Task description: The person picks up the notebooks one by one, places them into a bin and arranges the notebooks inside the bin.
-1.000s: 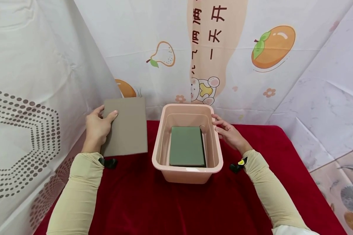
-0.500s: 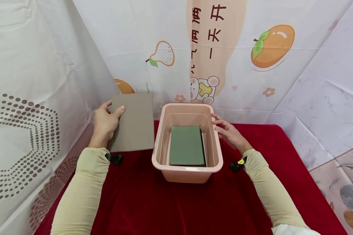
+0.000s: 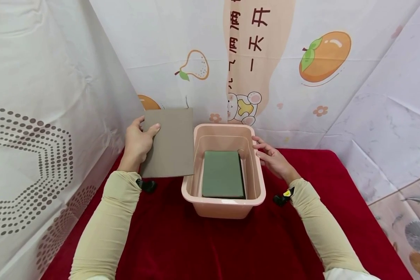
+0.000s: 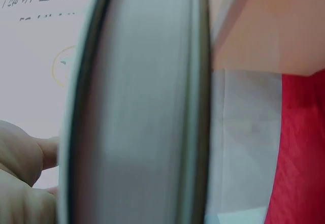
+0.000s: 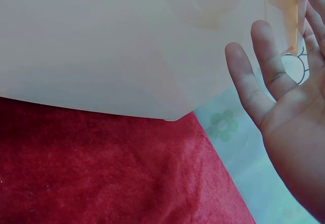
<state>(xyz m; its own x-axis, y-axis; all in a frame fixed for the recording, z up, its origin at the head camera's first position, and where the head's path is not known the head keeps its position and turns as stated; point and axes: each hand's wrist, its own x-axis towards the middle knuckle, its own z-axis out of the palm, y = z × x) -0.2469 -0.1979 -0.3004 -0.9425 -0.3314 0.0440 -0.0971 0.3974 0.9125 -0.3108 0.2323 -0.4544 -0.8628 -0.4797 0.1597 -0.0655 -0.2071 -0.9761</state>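
My left hand [image 3: 136, 146] pinches a thick grey-brown book [image 3: 169, 144] by its left edge, thumb on the cover. The book is held up at the left of the pink plastic bin [image 3: 224, 212], its right edge overlapping the bin's left rim in the head view. Its page block [image 4: 147, 107] fills the middle of the left wrist view. Inside the bin lies a green book [image 3: 222, 174], with a dark edge showing beneath it. My right hand [image 3: 274, 159] rests at the bin's right rim with loosely extended fingers [image 5: 264, 56].
Red velvet cloth [image 3: 168, 241] covers the table under the bin. A white printed curtain [image 3: 154, 39] hangs close behind the bin, and another stands along the left side. Black wrist straps [image 3: 147, 185] sit on both wrists.
My left hand has carried the grey-brown book to the right and slightly up, from beside the bin to overlapping its left rim. The right hand, bin and green book have stayed in place.
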